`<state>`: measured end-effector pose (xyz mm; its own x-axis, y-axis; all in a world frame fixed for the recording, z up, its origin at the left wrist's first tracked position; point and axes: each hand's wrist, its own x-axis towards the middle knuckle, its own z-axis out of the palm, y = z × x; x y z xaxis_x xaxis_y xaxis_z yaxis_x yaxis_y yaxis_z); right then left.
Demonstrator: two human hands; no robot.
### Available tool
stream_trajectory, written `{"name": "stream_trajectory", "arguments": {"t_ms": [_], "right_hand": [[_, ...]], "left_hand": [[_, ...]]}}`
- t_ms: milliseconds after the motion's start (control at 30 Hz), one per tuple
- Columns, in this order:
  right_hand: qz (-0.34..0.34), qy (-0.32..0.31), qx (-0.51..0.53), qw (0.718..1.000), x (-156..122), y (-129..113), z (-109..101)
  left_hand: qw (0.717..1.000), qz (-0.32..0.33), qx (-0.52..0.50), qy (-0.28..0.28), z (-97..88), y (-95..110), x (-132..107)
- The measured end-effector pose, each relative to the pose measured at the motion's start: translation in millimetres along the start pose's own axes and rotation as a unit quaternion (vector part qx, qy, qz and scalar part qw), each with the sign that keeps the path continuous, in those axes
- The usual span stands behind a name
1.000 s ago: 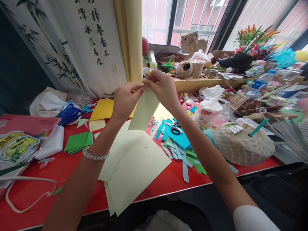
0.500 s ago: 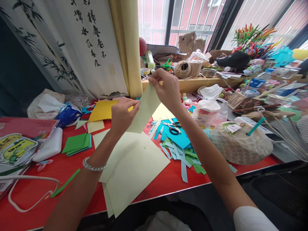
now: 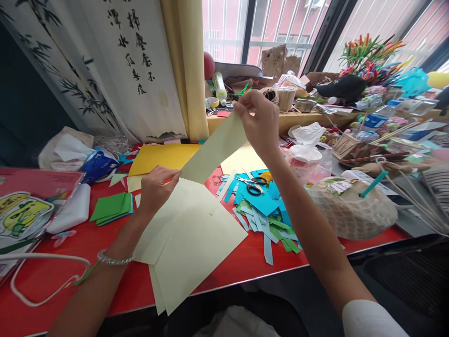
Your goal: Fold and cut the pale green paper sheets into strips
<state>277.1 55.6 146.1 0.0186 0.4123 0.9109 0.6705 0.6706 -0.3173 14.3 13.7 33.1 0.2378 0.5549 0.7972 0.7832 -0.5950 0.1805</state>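
Note:
A long strip of pale green paper [image 3: 215, 147] stretches on a slant between my two hands above the table. My right hand [image 3: 259, 119] pinches its upper right end. Lower and to the left, my left hand [image 3: 157, 185] pinches the other end, closed at thumb and fingers. Beneath the strip lie several large pale green sheets [image 3: 203, 243], overlapping and reaching past the table's front edge. Black-handled scissors [image 3: 257, 185] rest on a heap of blue and green paper strips [image 3: 264, 210] right of the sheets.
A stack of green paper squares [image 3: 112, 208] and a yellow sheet [image 3: 161, 157] lie on the red table [image 3: 224, 276]. At right stand a netted coconut [image 3: 352, 210] with a straw and a tissue-topped tub [image 3: 303, 157]. A white cable [image 3: 49, 256] loops at left.
My hands have moved apart, the left one down and left, the right one to the right. The pale green strip between them now shows more of its length, stretched out flatter.

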Motion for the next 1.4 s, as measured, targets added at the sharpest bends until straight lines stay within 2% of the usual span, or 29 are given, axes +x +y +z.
{"name": "stream_trajectory", "arguments": {"t_ms": [133,233,300,367,467,567,700,967,1233,1400], "right_hand": [[-0.003,0.063,0.030,0.998,4,1,-2],[-0.016,0.034,0.041,0.998,3,-2,2],[-0.016,-0.013,0.049,0.999,-3,-8,9],[-0.007,-0.052,0.065,0.997,-10,-16,18],[-0.008,-0.090,0.098,0.991,-19,-29,28],[-0.020,-0.103,0.115,0.988,-22,-39,29],[-0.013,-0.095,0.089,0.991,-24,-44,24],[-0.011,-0.052,0.052,0.997,-24,-41,17],[-0.016,-0.028,0.059,0.998,-22,-33,5],[-0.015,0.026,0.061,0.998,-16,-16,-8]], "left_hand": [[0.998,-0.006,0.024,-0.057,3.0,-28,-20],[0.997,-0.024,0.036,-0.060,2.3,-32,-11],[0.998,-0.038,0.036,-0.029,-1.2,-18,11],[0.999,-0.034,0.010,-0.009,-6.1,5,39],[0.990,-0.034,-0.136,0.010,-11.7,43,77],[0.985,-0.038,-0.167,0.034,-11.4,65,92],[0.982,-0.043,-0.176,0.058,-6.3,72,89],[0.988,0.018,-0.133,0.079,-3.7,75,78],[0.989,0.041,-0.118,0.077,-6.3,71,62],[0.991,0.049,-0.116,0.047,-12.8,68,43]]}}
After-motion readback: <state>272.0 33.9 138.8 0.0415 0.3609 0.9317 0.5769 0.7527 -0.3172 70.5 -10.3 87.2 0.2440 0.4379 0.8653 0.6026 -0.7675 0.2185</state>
